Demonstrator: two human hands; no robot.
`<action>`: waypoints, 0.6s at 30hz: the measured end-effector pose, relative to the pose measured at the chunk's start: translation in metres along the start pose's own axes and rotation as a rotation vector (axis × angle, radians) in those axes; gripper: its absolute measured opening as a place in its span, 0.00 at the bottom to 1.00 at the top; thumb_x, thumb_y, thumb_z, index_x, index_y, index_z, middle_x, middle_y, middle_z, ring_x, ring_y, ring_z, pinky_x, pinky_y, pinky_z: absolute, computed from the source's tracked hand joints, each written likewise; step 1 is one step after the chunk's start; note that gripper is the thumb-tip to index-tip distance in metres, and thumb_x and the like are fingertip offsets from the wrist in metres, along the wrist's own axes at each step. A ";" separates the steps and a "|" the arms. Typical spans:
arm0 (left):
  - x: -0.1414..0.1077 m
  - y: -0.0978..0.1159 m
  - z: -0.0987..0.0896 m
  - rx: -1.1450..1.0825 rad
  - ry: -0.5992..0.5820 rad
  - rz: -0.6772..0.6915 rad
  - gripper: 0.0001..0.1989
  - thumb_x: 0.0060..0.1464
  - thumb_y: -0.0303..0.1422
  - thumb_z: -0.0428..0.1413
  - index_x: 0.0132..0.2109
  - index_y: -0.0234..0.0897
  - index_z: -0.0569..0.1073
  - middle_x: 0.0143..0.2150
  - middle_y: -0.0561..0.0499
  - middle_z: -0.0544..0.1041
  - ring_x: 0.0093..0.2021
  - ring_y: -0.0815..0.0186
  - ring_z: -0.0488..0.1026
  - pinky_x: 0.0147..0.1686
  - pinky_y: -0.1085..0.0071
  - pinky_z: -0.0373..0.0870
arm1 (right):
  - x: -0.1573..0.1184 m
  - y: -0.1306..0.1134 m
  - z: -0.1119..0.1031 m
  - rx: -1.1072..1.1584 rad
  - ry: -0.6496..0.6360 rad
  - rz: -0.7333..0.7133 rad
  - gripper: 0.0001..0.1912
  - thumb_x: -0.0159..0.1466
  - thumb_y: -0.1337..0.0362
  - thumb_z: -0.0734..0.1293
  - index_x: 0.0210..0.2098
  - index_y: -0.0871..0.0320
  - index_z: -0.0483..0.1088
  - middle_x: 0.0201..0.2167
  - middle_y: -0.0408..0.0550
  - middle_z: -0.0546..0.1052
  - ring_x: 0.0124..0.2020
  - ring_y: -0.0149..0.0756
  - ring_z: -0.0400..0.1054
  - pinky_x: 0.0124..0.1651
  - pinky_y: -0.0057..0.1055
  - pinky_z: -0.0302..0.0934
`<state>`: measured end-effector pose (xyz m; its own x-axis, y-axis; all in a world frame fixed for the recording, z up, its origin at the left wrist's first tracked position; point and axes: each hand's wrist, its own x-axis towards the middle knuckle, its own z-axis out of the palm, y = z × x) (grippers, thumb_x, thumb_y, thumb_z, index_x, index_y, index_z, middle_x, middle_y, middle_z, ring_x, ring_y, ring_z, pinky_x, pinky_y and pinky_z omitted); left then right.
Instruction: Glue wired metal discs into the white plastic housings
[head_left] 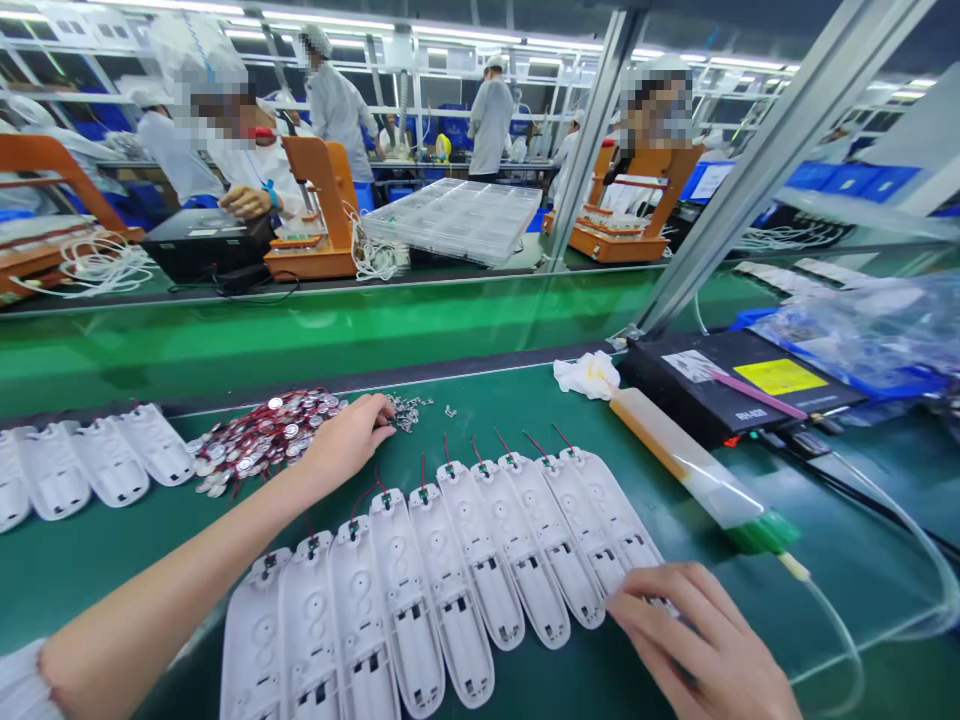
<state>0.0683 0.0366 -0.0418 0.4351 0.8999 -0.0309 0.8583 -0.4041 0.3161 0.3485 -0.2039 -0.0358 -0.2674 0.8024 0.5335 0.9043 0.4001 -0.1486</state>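
Observation:
My left hand reaches to a small pile of tiny metal parts, its fingers pressed together at the pile's left edge; what they hold, if anything, is too small to name. Beside it lies a heap of silvery discs with red wires. A fanned row of white plastic shells with small green boards and red wires spreads across the green table. My right hand is at the row's right end, fingers bent over the lower end of the last shell, thumb and fingertips close together on it.
More white shells lie at the left. At the right are a crumpled tissue, a glue syringe with a hose, and a black box. Behind the green belt stand orange fixtures, a clear tray stack and several people.

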 end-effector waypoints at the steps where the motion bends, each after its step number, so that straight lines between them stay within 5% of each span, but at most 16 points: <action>1: 0.001 0.000 0.000 -0.002 0.003 -0.006 0.06 0.53 0.30 0.50 0.39 0.38 0.68 0.38 0.50 0.72 0.38 0.63 0.70 0.37 0.71 0.65 | -0.003 0.000 0.002 -0.016 -0.022 -0.017 0.09 0.61 0.71 0.59 0.35 0.54 0.69 0.33 0.45 0.70 0.34 0.29 0.64 0.36 0.25 0.60; 8: 0.004 0.008 -0.008 -0.071 0.023 -0.056 0.10 0.54 0.27 0.46 0.41 0.36 0.70 0.36 0.48 0.70 0.36 0.63 0.70 0.33 0.72 0.66 | -0.013 0.005 0.004 -0.106 -0.042 -0.059 0.14 0.59 0.75 0.58 0.34 0.52 0.71 0.33 0.44 0.70 0.35 0.30 0.62 0.40 0.28 0.55; 13: 0.002 0.016 -0.020 -0.204 0.006 -0.125 0.14 0.53 0.30 0.44 0.37 0.33 0.73 0.32 0.49 0.69 0.19 0.73 0.66 0.21 0.76 0.65 | -0.011 0.004 0.007 -0.125 -0.063 -0.087 0.14 0.60 0.75 0.57 0.33 0.52 0.71 0.33 0.43 0.71 0.35 0.30 0.62 0.41 0.29 0.53; 18: -0.006 0.025 -0.031 -0.352 -0.005 -0.149 0.13 0.50 0.37 0.49 0.38 0.34 0.74 0.28 0.52 0.73 0.18 0.72 0.69 0.23 0.76 0.69 | -0.019 -0.002 0.016 -0.103 0.078 -0.014 0.17 0.65 0.71 0.52 0.36 0.55 0.71 0.31 0.42 0.73 0.35 0.33 0.63 0.46 0.35 0.52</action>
<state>0.0786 0.0265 -0.0042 0.3143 0.9434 -0.1059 0.7667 -0.1865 0.6143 0.3461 -0.2127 -0.0585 -0.2570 0.7588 0.5985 0.9312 0.3601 -0.0567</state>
